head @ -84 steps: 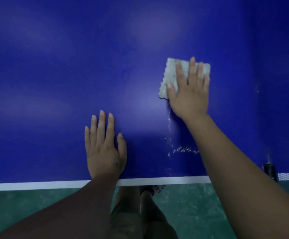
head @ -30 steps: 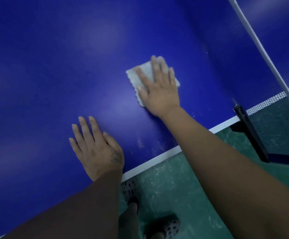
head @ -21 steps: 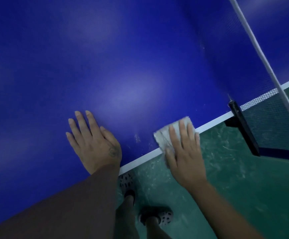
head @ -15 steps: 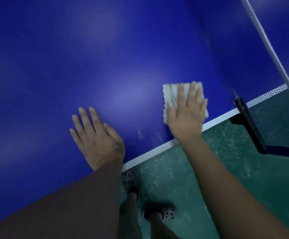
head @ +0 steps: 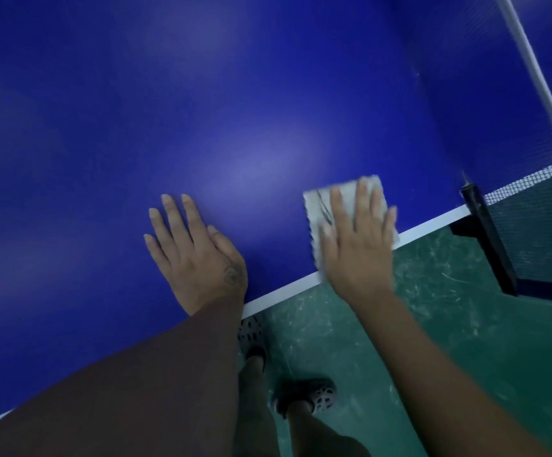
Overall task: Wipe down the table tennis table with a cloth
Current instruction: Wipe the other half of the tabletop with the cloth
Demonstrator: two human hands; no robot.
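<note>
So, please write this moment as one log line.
right hand: presses cloth at table edge | left hand: flat on table

Right hand (head: 357, 252) flat on pale cloth (head: 318, 206) at the white edge of the blue table (head: 235, 110). Left hand (head: 195, 255) flat on the blue too, to its left. Black net post (head: 486, 234) near, to its right.

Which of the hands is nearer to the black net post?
Right. The right hand lies flat on the cloth at the table edge, short of the net post; the left hand rests flat farther away.
</note>
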